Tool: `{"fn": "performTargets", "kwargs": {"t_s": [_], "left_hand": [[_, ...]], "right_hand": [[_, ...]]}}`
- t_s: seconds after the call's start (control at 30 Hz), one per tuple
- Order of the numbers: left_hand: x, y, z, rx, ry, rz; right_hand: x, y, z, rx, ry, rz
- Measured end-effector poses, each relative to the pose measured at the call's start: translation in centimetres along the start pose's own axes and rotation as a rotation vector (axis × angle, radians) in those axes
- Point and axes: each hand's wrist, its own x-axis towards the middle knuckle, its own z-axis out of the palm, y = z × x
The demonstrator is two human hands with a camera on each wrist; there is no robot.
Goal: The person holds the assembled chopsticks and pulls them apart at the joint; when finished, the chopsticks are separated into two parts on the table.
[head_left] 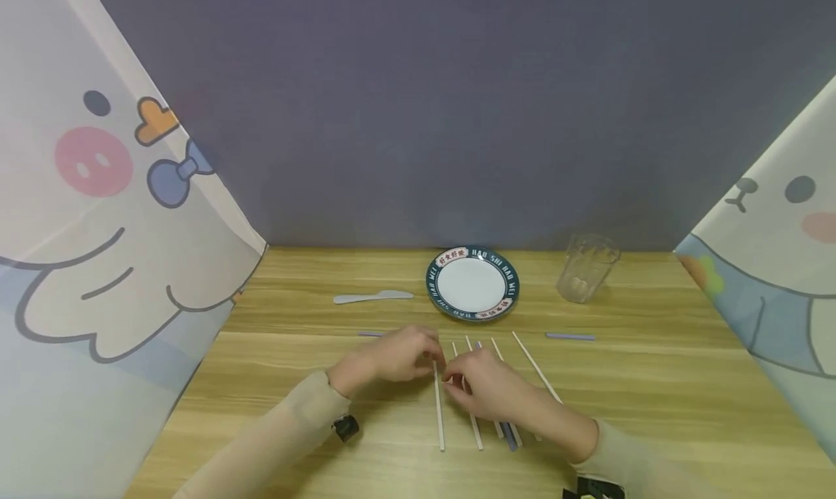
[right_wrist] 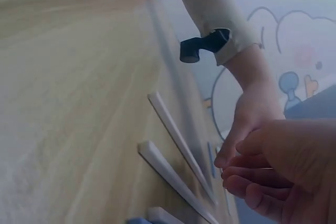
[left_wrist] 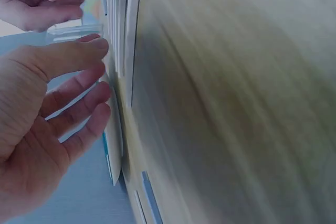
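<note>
Several slim white sticks [head_left: 439, 412] lie roughly side by side on the table, pointing away from me, with a blue-purple stick [head_left: 509, 435] among them. My left hand [head_left: 406, 354] hovers by the far end of the leftmost stick. In the left wrist view its fingers [left_wrist: 86, 134] are loosely bent and spread, holding nothing. Fingertips almost meeting the left hand's, my right hand [head_left: 490, 384] is over the middle sticks and hides parts of them. Its fingers [right_wrist: 257, 182] curl loosely around nothing in the right wrist view, beside two white sticks [right_wrist: 181, 139].
Farther back stand a green-rimmed white plate [head_left: 472, 287] and, to its right, a clear tilted-looking glass [head_left: 586, 268]. A white knife [head_left: 374, 297] lies left of the plate. Short blue-purple pieces show at left [head_left: 370, 333] and right [head_left: 570, 336]. Cartoon-printed panels flank the table.
</note>
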Motion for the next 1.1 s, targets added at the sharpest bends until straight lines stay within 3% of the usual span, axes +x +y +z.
{"fn": "performTargets", "kwargs": {"t_s": [0.33, 0.63, 0.87, 1.1], "left_hand": [[-0.1, -0.3, 0.7, -0.005, -0.056, -0.008], [-0.1, -0.2, 1.3, 0.018, -0.033, -0.041], [-1.2, 0.1, 0.1, 0.033, -0.010, -0.018], [-1.8, 3.2, -1.3, -0.044, 0.055, -0.032]], "right_hand": [[0.8, -0.8, 2.5, 0.035, -0.081, 0.096], [0.9, -1.8, 3.6, -0.042, -0.085, 0.210], [0.9, -1.3, 1.9, 0.046, -0.071, 0.243], [0.1, -1.7, -1.6, -0.046, 0.032, 0.185]]}}
